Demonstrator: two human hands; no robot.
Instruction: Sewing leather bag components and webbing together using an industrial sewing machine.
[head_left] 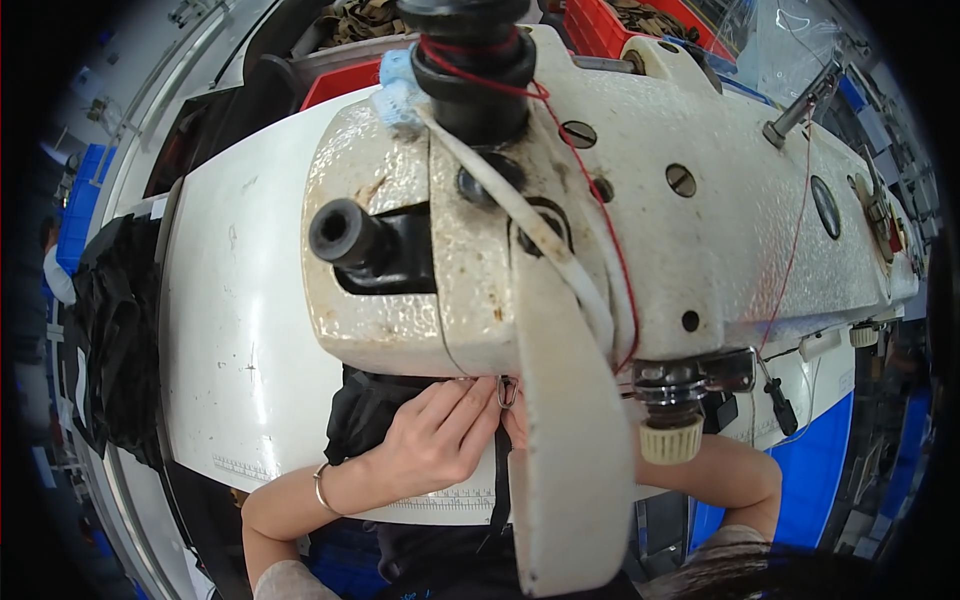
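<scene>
A white sewing machine head, threaded with red thread, fills the middle. Black fabric lies beneath it, with a black strap hanging toward me. My left hand, a bracelet on its wrist, has its fingers bent and pressed together on the fabric at the machine's lower edge, beside a small metal loop; the tips are partly hidden. My right hand shows only a sliver by that loop, behind a cream hanging flap; its grip is hidden.
The white table extends left to a pile of black fabric. Red bins with brown pieces stand behind the machine. A black-handled tool is at the right, near a blue surface. Part of another person shows at the far left.
</scene>
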